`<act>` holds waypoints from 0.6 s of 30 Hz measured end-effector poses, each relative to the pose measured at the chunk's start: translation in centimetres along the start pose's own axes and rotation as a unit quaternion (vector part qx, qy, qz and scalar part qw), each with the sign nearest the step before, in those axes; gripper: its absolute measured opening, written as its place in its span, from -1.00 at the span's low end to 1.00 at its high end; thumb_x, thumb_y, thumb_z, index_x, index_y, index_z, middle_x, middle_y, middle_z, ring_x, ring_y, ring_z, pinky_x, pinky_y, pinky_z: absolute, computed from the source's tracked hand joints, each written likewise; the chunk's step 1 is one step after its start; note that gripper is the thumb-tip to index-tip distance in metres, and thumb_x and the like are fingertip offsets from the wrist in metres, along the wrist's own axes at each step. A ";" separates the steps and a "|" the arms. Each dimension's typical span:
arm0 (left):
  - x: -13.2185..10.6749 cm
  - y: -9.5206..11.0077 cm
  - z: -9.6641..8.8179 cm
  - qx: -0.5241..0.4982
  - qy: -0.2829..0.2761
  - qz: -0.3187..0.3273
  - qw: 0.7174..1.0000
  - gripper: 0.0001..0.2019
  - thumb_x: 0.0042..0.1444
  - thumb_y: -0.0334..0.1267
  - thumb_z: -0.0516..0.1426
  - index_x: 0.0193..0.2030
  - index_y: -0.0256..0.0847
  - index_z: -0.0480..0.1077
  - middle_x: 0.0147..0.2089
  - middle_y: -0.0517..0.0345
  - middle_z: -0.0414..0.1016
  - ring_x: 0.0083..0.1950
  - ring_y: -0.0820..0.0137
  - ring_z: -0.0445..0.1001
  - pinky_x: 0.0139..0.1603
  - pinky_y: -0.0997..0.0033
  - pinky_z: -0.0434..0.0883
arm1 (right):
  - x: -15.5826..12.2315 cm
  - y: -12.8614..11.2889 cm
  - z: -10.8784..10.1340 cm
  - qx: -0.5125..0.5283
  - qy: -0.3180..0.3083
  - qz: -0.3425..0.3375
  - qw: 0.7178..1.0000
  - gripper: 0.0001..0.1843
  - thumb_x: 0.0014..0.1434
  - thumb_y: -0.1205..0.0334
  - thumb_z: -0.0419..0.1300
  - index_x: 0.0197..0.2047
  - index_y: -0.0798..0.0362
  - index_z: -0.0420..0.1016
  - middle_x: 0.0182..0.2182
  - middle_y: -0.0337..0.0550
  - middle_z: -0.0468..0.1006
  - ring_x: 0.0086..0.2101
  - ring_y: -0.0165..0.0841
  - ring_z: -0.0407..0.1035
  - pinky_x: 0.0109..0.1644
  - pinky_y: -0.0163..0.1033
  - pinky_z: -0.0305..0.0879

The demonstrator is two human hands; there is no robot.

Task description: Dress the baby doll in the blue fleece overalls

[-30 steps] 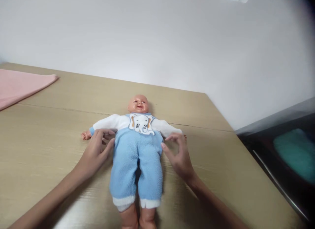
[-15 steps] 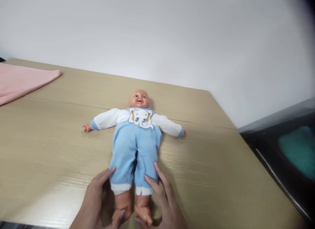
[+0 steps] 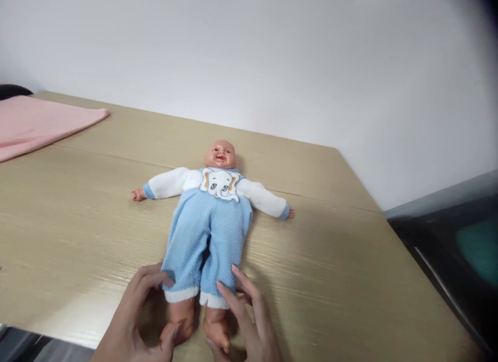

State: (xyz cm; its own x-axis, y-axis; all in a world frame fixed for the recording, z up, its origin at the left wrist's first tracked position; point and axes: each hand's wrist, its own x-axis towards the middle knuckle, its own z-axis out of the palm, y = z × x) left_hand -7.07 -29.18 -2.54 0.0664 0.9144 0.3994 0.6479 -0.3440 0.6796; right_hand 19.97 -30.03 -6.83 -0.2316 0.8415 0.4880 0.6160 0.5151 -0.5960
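A baby doll (image 3: 210,217) lies on its back on the table, arms spread and head away from me. It wears light blue trousers with white cuffs and a white-sleeved top; an elephant patch (image 3: 220,184) covers its chest. My left hand (image 3: 136,310) curls around the doll's leg on the left, fingertips on the trouser fabric and thumb by the foot. Around the other leg, my right hand (image 3: 252,315) rests its fingers on the trousers, with its thumb beside the bare foot. Both hands are closed loosely about the legs.
A folded pink cloth (image 3: 42,123) lies at the table's left. The wooden table (image 3: 319,268) has a seam across it and meets a pale wall (image 3: 249,56) behind. Beyond the right edge stands a dark object with a green part (image 3: 480,253).
The doll's legs have swung to the left together with both my hands. Its head and arms have stayed nearly in place. The view has shifted slightly.
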 end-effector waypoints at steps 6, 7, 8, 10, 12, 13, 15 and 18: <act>-0.2 -0.4 -0.2 0.075 0.022 0.053 0.995 -0.56 0.23 -0.23 0.31 0.23 -0.05 0.42 0.10 0.02 0.52 0.05 0.16 0.61 -0.01 0.21 0.63 | -0.2 1.2 0.4 -0.026 0.001 -0.023 0.999 -0.28 0.59 -0.33 0.16 0.62 -0.19 0.42 0.57 0.12 0.32 0.24 0.07 0.59 0.16 0.03 0.73; -0.6 -0.7 -0.2 0.099 0.023 0.057 0.993 -0.54 0.23 -0.20 0.33 0.25 -0.04 0.43 0.09 0.01 0.52 0.04 0.13 0.59 -0.01 0.18 0.60 | -0.3 1.5 0.2 -0.026 -0.003 -0.025 0.999 -0.22 0.55 -0.41 0.17 0.62 -0.20 0.41 0.56 0.13 0.33 0.24 0.08 0.59 0.16 0.03 0.72; -1.0 -1.0 -0.3 0.123 0.026 0.056 0.991 -0.53 0.24 -0.17 0.35 0.27 -0.02 0.44 0.09 0.00 0.50 0.04 0.11 0.55 0.00 0.15 0.57 | -0.3 1.8 -0.3 -0.021 -0.007 -0.030 0.999 -0.16 0.52 -0.49 0.16 0.62 -0.20 0.40 0.54 0.14 0.35 0.25 0.09 0.58 0.16 0.02 0.71; -1.2 -1.3 -0.5 0.158 0.041 0.050 0.985 -0.54 0.27 -0.13 0.35 0.29 -0.02 0.45 0.12 -0.04 0.44 0.09 0.06 0.49 0.07 0.08 0.50 | 0.2 2.4 -2.0 -0.003 -0.014 -0.036 0.999 -0.07 0.50 -0.60 0.06 0.63 -0.18 0.37 0.48 0.15 0.42 0.30 0.11 0.54 0.21 0.03 0.69; -0.2 -1.1 -1.0 0.151 0.049 0.067 0.985 -0.56 0.31 -0.11 0.31 0.29 -0.04 0.44 0.19 -0.10 0.39 0.18 0.00 0.45 0.16 0.01 0.44 | 1.7 3.0 -4.4 -0.009 -0.034 -0.031 0.999 -0.11 0.56 -0.48 0.07 0.67 -0.08 0.29 0.46 0.18 0.44 0.37 0.14 0.46 0.29 0.09 0.63; 0.9 -0.8 -1.3 0.131 0.042 0.089 0.987 -0.57 0.34 -0.10 0.28 0.30 -0.06 0.42 0.23 -0.14 0.38 0.24 -0.03 0.43 0.21 -0.02 0.42 | 2.8 3.6 -5.7 -0.025 -0.028 -0.011 0.999 -0.19 0.60 -0.34 0.10 0.67 -0.04 0.28 0.44 0.19 0.46 0.36 0.13 0.47 0.28 0.10 0.62; 4.3 0.1 -1.6 0.082 0.008 0.144 0.986 -0.57 0.37 -0.12 0.23 0.33 -0.08 0.39 0.35 -0.20 0.36 0.37 -0.09 0.39 0.31 -0.08 0.40 | 5.5 5.3 -8.2 -0.078 0.001 0.041 0.996 -0.37 0.62 -0.09 0.18 0.63 -0.13 0.31 0.38 0.12 0.52 0.25 0.04 0.53 0.23 0.08 0.62; 10.9 2.0 -1.2 0.080 -0.050 0.192 0.977 -0.60 0.46 -0.20 0.24 0.37 -0.02 0.37 0.46 -0.19 0.38 0.46 -0.09 0.38 0.43 -0.12 0.38 | 10.2 9.6 -10.5 -0.148 0.022 0.047 0.988 -0.27 0.53 -0.10 0.32 0.63 -0.17 0.28 0.39 0.15 0.53 0.32 0.16 0.48 0.41 0.32 0.48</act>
State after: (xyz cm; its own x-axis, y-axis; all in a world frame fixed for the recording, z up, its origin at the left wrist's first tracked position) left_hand -6.00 -20.15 3.94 0.3975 0.7432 0.5382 0.6702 -0.6357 0.3829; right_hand 31.43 -18.20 -0.88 -0.1346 0.8725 0.4697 0.8276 0.3597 -0.4310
